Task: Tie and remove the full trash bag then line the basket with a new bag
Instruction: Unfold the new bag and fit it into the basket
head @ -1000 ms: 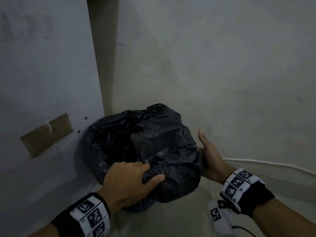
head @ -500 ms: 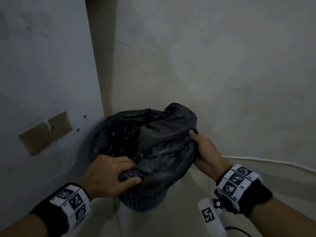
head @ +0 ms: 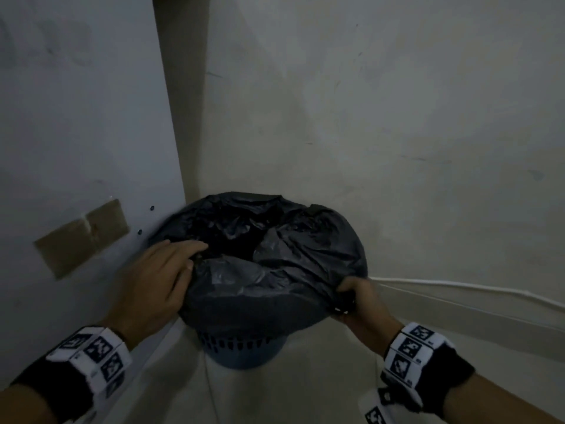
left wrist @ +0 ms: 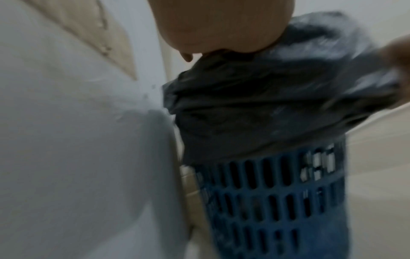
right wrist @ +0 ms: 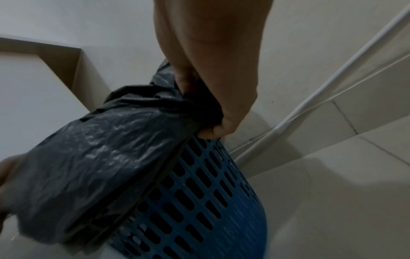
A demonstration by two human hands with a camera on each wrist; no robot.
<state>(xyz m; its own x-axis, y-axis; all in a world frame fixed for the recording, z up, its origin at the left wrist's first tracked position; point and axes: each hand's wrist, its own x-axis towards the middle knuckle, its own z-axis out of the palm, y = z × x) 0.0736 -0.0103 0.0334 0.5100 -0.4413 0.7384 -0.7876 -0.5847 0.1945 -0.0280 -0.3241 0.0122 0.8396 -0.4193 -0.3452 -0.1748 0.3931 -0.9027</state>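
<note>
A black trash bag (head: 275,270) lies spread over the mouth of a blue slotted basket (head: 241,353) in the corner, its edge folded down over the rim. My left hand (head: 159,276) sits at the left rim, fingers and thumb pinching the bag's edge. My right hand (head: 354,298) grips a bunched fold of the bag at the front right rim. The right wrist view shows that hand (right wrist: 217,87) clenching the plastic (right wrist: 99,157) against the basket wall (right wrist: 210,201). The left wrist view is blurred, showing bag (left wrist: 266,105) over basket (left wrist: 277,201).
A white panel with a brown tape patch (head: 82,237) stands close on the left. A plain wall is behind the basket. A white cable (head: 458,289) runs along the wall base at right. Pale floor tiles (head: 305,393) lie in front.
The bag was bunched up above the basket and is now spread and pulled down over the rim. My left hand went to the left rim, my right hand down to the front right edge.
</note>
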